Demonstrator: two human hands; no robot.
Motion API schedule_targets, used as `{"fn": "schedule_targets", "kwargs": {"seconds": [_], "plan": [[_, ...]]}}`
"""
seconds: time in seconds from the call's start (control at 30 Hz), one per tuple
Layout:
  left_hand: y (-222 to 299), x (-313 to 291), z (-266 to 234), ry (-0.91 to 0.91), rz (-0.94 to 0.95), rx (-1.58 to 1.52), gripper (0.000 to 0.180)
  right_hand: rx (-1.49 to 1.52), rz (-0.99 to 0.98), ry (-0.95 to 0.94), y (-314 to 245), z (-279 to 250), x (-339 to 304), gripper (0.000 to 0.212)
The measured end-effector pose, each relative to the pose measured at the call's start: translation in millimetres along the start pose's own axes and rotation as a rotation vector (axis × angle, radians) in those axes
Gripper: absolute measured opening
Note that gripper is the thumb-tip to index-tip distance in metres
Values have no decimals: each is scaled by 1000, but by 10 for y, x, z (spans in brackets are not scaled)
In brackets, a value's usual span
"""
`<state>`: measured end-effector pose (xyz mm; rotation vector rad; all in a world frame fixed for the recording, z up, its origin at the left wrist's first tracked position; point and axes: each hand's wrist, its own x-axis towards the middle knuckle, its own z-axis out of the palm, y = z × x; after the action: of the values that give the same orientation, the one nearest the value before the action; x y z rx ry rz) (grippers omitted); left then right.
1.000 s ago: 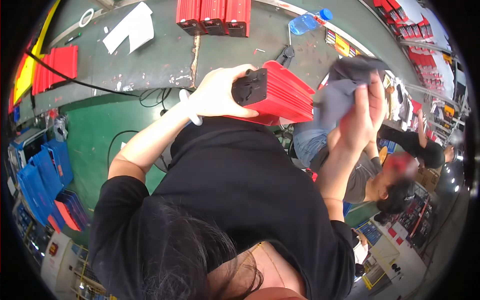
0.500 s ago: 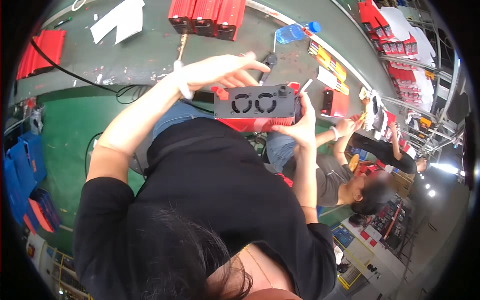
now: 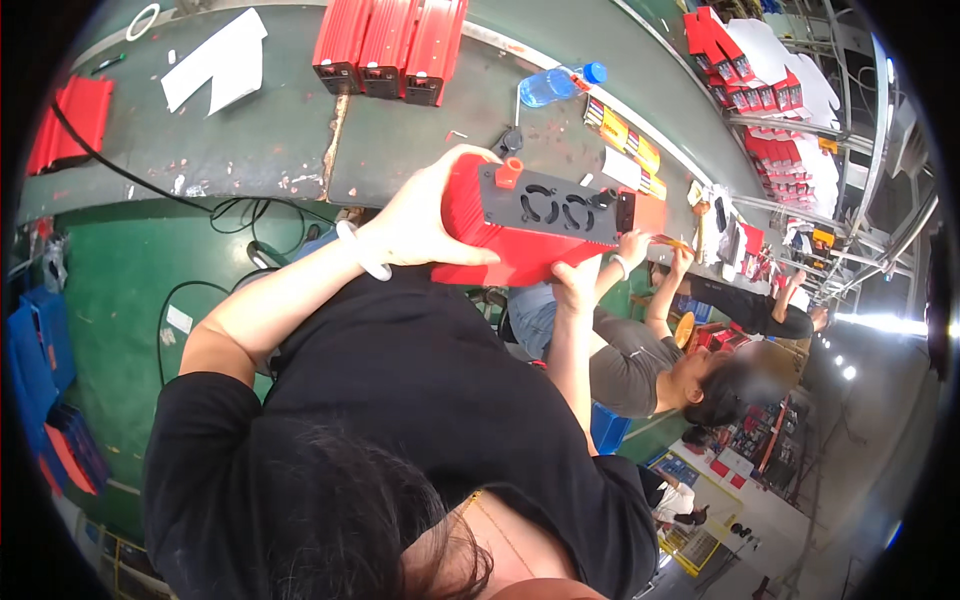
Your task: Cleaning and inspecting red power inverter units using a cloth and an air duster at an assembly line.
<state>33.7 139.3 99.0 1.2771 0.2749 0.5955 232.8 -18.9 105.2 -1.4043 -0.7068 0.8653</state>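
Both my hands hold a red ribbed power inverter (image 3: 530, 255) in front of my torso, tilted so that its black end panel shows. Two round vent patterns, a red terminal (image 3: 509, 173) and a black terminal (image 3: 604, 198) are on that panel. My left hand (image 3: 425, 215) wraps round the left side, thumb along the red face. My right hand (image 3: 578, 283) grips the lower right part with its thumb in front; its other fingers are mostly hidden. Beyond the inverter, a small black object with a cord (image 3: 510, 141) lies on the bench.
Three red inverters (image 3: 385, 50) stand on the dark bench (image 3: 250, 150), near a blue-capped bottle (image 3: 550, 87). White paper (image 3: 215, 60) and another red unit (image 3: 75, 122) lie to the left. A black cable (image 3: 130, 180) crosses the bench edge. A co-worker (image 3: 640, 360) works at my right.
My left hand has come down from above the inverter and closed on its left side. The inverter has turned and tilted, showing more of its red face. My view has shifted slightly.
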Motion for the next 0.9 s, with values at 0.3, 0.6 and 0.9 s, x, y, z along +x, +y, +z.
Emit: {"fn": "schedule_targets", "kwargs": {"seconds": [0.3,0.6,0.9], "plan": [[135,21,-65,156,-5,369,77,-172,-124,228,-468,-187,277,37],[167,123,-22,122,-113,375,77,-1088,-497,-323,-1161,1050,413,15],[191,96,-28,153,-89,422,71,-1375,-379,-455,-1357,1256,279,10]]}}
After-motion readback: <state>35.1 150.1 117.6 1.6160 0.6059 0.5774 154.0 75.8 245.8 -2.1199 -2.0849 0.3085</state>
